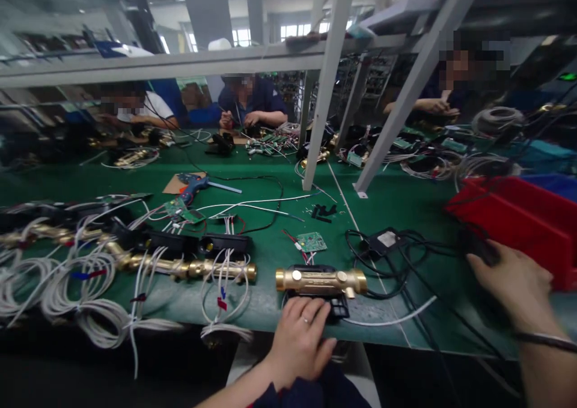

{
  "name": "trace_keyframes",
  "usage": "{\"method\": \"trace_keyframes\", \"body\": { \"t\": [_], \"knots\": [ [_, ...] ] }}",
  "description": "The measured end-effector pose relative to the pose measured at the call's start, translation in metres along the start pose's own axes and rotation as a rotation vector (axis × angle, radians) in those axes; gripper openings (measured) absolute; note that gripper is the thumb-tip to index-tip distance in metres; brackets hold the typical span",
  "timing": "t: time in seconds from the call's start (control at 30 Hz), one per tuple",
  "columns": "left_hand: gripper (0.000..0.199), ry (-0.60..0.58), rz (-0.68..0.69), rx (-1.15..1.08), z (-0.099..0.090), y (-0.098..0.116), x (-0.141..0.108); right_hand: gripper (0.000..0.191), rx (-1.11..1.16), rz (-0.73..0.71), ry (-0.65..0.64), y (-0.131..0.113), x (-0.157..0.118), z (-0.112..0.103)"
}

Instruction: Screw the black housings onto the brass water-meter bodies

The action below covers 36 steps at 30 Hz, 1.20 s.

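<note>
A brass pipe fitting [321, 280] lies across the green bench just beyond my left hand [303, 336]. That hand rests its fingers on the black plastic frame [339, 307] at the near side of the fitting; its thumb is apart, and a ring shows on one finger. Behind the fitting is a small green circuit board [311, 241] with thin wires. Over at the right, my right hand [511, 279] is closed round a dark tool [484, 247], partly blurred, beside a red bin [518, 222].
Brass fittings [220, 270] with coiled white cables [97, 312] line the left. A glue gun [193, 187] lies behind them. Black cables and an adapter [383, 240] sit right of centre. Metal posts [329, 89] rise mid-bench. Several people work across the bench.
</note>
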State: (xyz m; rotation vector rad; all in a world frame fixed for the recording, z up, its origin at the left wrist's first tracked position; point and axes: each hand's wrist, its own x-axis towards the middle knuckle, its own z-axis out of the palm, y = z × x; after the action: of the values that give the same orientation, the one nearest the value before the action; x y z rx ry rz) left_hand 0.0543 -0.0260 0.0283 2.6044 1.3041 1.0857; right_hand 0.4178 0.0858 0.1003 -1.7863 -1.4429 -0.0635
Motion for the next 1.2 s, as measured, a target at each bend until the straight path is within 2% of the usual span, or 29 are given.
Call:
{"method": "trace_keyframes", "body": {
  "t": [0.07,0.1,0.17,0.23,0.3,0.4,0.47,0.5,0.57,0.6,0.67,0.77,0.8,0.87,0.97,1.03,1.1,1.13,1.2],
  "knots": [
    [0.042,-0.047,-0.013,-0.029,0.001,-0.001,-0.002,0.006,-0.059,-0.082,-0.012,-0.042,-0.017,0.009],
    [0.043,-0.064,-0.017,-0.045,0.002,-0.001,-0.003,0.017,-0.005,-0.18,-0.046,-0.068,-0.032,0.016],
    [0.045,-0.078,-0.038,-0.067,0.006,-0.003,-0.005,0.029,0.185,-0.51,-0.161,-0.121,-0.068,0.034],
    [0.045,-0.035,-0.046,-0.073,0.011,-0.005,-0.008,0.026,0.29,-0.781,-0.301,-0.164,-0.104,0.057],
    [0.035,0.058,0.007,-0.096,0.011,-0.007,-0.011,0.028,0.213,-0.883,-0.323,-0.189,-0.129,0.078],
    [0.02,0.226,0.105,-0.161,-0.001,-0.012,-0.019,0.034,0.121,-0.894,-0.322,-0.196,-0.137,0.097],
    [0.021,0.331,0.001,-0.197,-0.014,-0.016,-0.026,0.036,0.176,-0.796,-0.35,-0.189,-0.129,0.097],
    [0.022,0.37,-0.116,-0.218,-0.021,-0.019,-0.029,0.037,0.227,-0.703,-0.365,-0.184,-0.123,0.095],
    [0.022,0.397,-0.407,-0.312,-0.03,-0.025,-0.032,0.041,0.339,-0.423,-0.364,-0.175,-0.113,0.087],
    [0.021,0.371,-0.557,-0.398,-0.031,-0.028,-0.031,0.044,0.41,-0.258,-0.354,-0.172,-0.11,0.082],
    [0.027,0.229,-0.834,-0.677,-0.028,-0.034,-0.022,0.049,0.606,0.048,-0.321,-0.169,-0.11,0.074],
    [0.058,-0.049,-1.066,-1.202,-0.015,-0.032,0.002,0.048,0.966,0.365,-0.256,-0.172,-0.12,0.069],
    [0.064,-0.103,-1.098,-1.327,-0.011,-0.029,0.01,0.046,1.077,0.445,-0.244,-0.174,-0.125,0.069],
    [0.062,-0.152,-1.133,-1.437,-0.008,-0.023,0.024,0.042,1.262,0.593,-0.227,-0.177,-0.133,0.071],
    [0.047,-0.134,-1.186,-1.385,-0.014,-0.022,0.04,0.043,1.409,0.743,-0.272,-0.175,-0.138,0.074],
    [0.039,-0.1,-1.156,-1.249,-0.024,-0.03,0.05,0.045,1.401,0.755,-0.384,-0.168,-0.138,0.078],
    [0.034,-0.059,-1.085,-1.044,-0.036,-0.041,0.061,0.046,1.32,0.71,-0.54,-0.156,-0.135,0.082],
    [0.033,-0.05,-1.049,-0.943,-0.041,-0.047,0.066,0.05,1.255,0.69,-0.572,-0.149,-0.134,0.084],
    [0.031,-0.06,-1.008,-0.789,-0.048,-0.059,0.076,0.061,1.115,0.658,-0.481,-0.136,-0.132,0.088]
  ]
}}
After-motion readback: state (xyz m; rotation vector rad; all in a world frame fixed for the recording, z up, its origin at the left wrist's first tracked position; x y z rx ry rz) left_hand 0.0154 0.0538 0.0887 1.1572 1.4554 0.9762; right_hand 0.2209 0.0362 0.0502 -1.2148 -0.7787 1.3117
